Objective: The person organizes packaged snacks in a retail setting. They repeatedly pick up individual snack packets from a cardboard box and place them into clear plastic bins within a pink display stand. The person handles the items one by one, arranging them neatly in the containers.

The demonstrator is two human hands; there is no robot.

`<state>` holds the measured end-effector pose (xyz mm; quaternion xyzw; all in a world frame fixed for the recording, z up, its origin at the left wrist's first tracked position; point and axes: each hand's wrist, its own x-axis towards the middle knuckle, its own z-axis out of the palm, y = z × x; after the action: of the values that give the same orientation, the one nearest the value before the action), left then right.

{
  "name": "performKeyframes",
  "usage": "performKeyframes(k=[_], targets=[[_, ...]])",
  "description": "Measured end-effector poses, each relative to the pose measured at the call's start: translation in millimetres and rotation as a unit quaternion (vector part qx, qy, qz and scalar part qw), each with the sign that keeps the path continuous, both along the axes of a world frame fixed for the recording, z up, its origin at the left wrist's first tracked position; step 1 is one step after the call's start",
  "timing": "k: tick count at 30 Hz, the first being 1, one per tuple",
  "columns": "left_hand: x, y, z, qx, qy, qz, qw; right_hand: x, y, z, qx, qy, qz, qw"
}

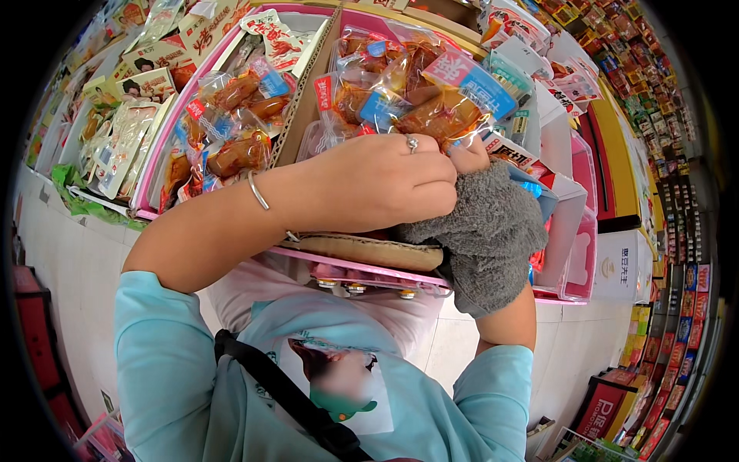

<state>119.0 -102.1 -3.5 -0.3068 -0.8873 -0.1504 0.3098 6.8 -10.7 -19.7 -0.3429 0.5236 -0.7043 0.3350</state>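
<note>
My left hand (404, 185), wearing a ring and a metal bangle, is curled in a fist on a grey terry towel (496, 231); its fingertips are hidden. That towel drapes over my right wrist and covers most of my right hand (470, 153). Bare fingers of the right hand stick out above the cloth and pinch the lower edge of a clear packet (444, 118) of browned, sauced meat. The packet has a pink and blue label with writing and leans over other similar packets (352, 98) in a pink-edged bin.
A cardboard divider (306, 86) separates the bin from more meat packets (239, 144) on the left. Boxed and pouched snacks (135, 138) stand farther left. White boxes (554, 133) and a pink clear-walled bin (577, 260) are on the right. Stocked shelves (675, 323) line the right side.
</note>
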Motion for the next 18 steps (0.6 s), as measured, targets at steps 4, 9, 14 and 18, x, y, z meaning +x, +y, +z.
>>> performKeyframes(k=[4, 9, 14, 18], targets=[[0, 1, -1, 0.005, 0.012, 0.000, 1.000, 0, 0, -1, -0.006, 0.009, -0.004, 1.000], [1, 1, 1, -0.003, 0.012, 0.002, 1.000, 2, 4, 1, 0.012, 0.009, -0.007, 1.000], [1, 1, 1, -0.007, 0.001, 0.003, 1.000, 5, 10, 0, 0.049, 0.005, 0.001, 0.999], [2, 0, 2, -0.016, 0.000, 0.001, 1.000, 5, 14, 2, 0.066, 0.005, 0.003, 0.998]])
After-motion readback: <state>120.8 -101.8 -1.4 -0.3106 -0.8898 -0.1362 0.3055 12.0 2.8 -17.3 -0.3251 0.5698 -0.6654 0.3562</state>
